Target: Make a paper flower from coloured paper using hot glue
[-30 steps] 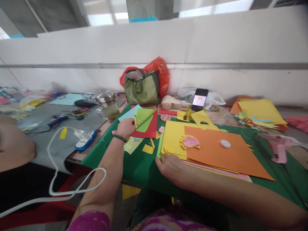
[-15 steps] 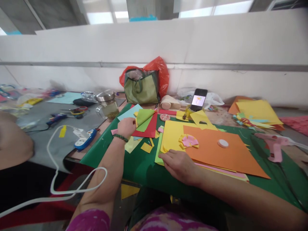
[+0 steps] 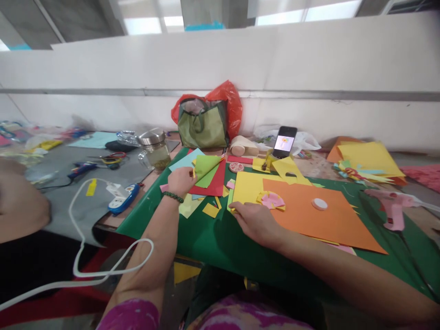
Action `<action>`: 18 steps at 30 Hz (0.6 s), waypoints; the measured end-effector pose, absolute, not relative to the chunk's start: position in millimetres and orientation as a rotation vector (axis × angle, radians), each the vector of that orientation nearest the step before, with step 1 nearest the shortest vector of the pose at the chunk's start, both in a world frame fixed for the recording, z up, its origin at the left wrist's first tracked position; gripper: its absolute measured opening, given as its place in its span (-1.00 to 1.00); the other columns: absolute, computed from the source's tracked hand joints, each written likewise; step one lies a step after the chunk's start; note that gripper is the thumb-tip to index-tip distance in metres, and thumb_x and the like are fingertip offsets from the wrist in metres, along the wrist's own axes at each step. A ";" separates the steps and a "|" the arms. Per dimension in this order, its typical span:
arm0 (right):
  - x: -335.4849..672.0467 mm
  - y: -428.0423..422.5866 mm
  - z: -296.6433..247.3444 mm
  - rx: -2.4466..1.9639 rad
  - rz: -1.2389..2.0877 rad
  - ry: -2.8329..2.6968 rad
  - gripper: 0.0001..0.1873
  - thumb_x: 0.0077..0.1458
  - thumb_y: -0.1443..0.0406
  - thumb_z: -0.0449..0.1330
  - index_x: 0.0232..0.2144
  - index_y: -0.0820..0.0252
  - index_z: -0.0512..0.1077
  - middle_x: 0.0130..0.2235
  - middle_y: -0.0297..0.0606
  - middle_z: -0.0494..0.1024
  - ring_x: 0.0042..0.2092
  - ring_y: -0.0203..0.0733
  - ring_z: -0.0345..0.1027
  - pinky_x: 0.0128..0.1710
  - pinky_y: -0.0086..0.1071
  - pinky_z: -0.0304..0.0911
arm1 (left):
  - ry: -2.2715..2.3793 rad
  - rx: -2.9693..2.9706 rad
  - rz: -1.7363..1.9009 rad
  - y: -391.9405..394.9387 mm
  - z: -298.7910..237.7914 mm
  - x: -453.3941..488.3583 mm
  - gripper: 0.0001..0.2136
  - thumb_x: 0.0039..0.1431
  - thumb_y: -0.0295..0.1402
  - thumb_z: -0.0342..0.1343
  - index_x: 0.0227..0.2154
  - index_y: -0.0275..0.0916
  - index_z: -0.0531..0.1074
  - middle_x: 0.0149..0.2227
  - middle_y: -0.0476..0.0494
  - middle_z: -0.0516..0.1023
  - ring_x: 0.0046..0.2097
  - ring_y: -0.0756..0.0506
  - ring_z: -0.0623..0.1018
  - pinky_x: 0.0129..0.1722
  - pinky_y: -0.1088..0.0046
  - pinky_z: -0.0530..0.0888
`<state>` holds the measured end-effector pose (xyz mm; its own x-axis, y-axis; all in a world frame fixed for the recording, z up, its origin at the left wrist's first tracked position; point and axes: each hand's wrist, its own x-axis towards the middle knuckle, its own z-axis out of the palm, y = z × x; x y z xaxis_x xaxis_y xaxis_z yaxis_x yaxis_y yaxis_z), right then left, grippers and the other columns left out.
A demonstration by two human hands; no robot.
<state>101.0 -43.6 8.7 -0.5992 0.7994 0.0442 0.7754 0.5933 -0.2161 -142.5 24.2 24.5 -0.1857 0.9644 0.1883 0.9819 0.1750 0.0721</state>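
My left hand [image 3: 180, 179], with a green bead bracelet on the wrist, pinches the lifted corner of a light green paper sheet [image 3: 206, 168] that lies on a red sheet [image 3: 216, 184]. My right hand [image 3: 256, 221] rests palm down on the near left edge of a stack of yellow [image 3: 245, 188] and orange paper [image 3: 316, 215], fingers closed against its edge. A pink and yellow paper flower [image 3: 271, 200] and a white tape roll [image 3: 319, 204] lie on the orange sheet. All of this sits on a green table mat [image 3: 206, 238].
A phone [image 3: 285, 142] stands propped behind the papers. A pink glue gun [image 3: 392, 206] lies at right. A green bag [image 3: 201, 128], a glass jar [image 3: 154, 151], a power strip [image 3: 120, 197] with white cable, scissors [image 3: 112, 159] and another person's arm [image 3: 20, 206] are at left.
My right hand has slid away from me along the paper stack's left edge, pushing the stack back. My left hand keeps holding the green sheet's corner.
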 end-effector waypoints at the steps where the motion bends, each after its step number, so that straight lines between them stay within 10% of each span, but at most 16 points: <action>1: 105.3 -41.9 8.9 -1.354 0.331 -2.608 -0.71 0.23 0.33 0.01 -0.03 0.15 0.38 -0.26 -0.19 0.60 -0.23 -0.15 0.48 -0.28 -0.38 0.22 | -2.325 -1.936 -0.271 23.2 26.0 -142.2 -0.71 0.15 -0.27 -0.11 -0.35 -0.20 0.52 -0.28 -0.20 0.60 -0.18 -0.20 0.55 -0.33 0.42 0.36; 18: 106.3 -47.7 -21.6 -0.966 0.188 -2.821 -0.80 0.25 0.25 0.07 -0.15 0.20 0.41 -0.33 -0.19 0.58 -0.28 -0.19 0.45 -0.40 -0.41 0.13 | -2.177 -2.158 0.382 -15.4 39.5 -103.7 -0.73 0.09 -0.44 -0.10 -0.37 -0.28 0.54 -0.24 -0.36 0.60 -0.18 -0.29 0.57 -0.29 0.29 0.41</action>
